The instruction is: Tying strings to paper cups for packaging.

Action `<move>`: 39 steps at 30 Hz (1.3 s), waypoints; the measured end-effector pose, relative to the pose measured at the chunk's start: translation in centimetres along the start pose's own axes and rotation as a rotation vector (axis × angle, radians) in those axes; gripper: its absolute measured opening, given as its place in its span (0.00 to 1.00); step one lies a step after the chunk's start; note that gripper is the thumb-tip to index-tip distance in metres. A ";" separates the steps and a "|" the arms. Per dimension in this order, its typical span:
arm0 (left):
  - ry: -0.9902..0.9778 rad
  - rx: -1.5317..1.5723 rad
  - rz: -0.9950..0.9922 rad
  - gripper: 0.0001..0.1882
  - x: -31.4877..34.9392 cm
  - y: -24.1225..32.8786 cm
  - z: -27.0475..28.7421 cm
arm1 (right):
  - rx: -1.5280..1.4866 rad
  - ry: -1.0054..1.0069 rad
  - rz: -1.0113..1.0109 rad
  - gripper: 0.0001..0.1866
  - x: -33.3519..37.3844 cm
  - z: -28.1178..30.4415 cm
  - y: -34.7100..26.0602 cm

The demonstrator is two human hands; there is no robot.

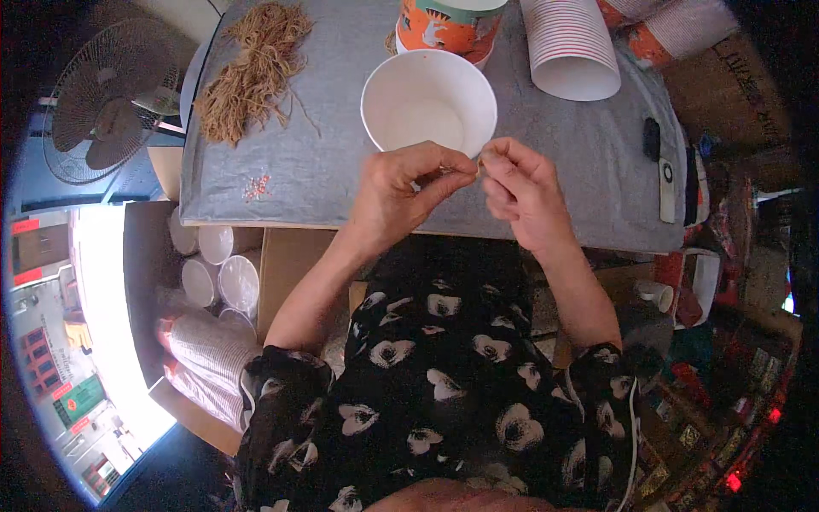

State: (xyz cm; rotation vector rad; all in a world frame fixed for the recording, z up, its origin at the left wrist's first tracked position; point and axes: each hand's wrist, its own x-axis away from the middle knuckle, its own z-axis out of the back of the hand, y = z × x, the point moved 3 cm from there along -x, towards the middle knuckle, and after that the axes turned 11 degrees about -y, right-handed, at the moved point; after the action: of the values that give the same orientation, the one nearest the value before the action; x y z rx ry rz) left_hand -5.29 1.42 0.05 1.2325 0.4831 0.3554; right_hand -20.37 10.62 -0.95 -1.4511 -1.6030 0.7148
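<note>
Just in front of a white paper bucket (382,98), my two hands meet with their fingertips close together. My left hand (405,183) pinches thumb against forefinger, and my right hand (529,188) is closed with its thumb pressed on the curled fingers. Something tiny sits between the fingertips, too small to make out. The bucket is open toward me, and nothing shows inside it. Behind it stands an orange and green printed bucket (452,32). A loose bundle of brown twine (256,68) lies at the far left of the table.
Small red bits (257,188) are scattered on the grey table cover (311,192). Nested white buckets (573,43) lie at the back right. A black object (652,139) and a white device (667,189) rest by the right edge. Beyond the left edge stands a fan (107,102).
</note>
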 end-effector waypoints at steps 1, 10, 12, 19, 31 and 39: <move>0.001 0.000 -0.001 0.06 0.0 0.0 0.0 | 0.001 -0.001 0.000 0.06 -0.1 0.0 0.2; 0.034 -0.067 -0.013 0.06 0.6 -0.8 0.3 | 0.240 0.052 0.101 0.06 -0.3 -0.1 -0.1; 0.034 -0.030 -0.029 0.06 0.6 -1.0 0.2 | 0.094 0.042 0.074 0.05 -0.5 -0.1 0.2; 0.111 -0.036 -0.078 0.06 0.6 -0.6 -0.3 | 0.039 0.065 0.046 0.05 -0.8 -0.4 0.6; 0.235 -0.434 -0.337 0.09 1.0 -0.2 -0.6 | 0.062 0.059 -0.014 0.06 -0.8 -0.3 0.7; 0.162 0.140 0.039 0.05 1.1 -2.2 -0.2 | 0.047 0.009 -0.076 0.07 -1.2 -0.4 0.7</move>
State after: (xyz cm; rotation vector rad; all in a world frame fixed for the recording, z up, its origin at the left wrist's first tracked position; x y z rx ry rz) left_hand -4.45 1.51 -2.31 1.3562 0.6320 0.4633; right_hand -19.69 9.51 -1.59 -1.3506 -1.6158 0.6967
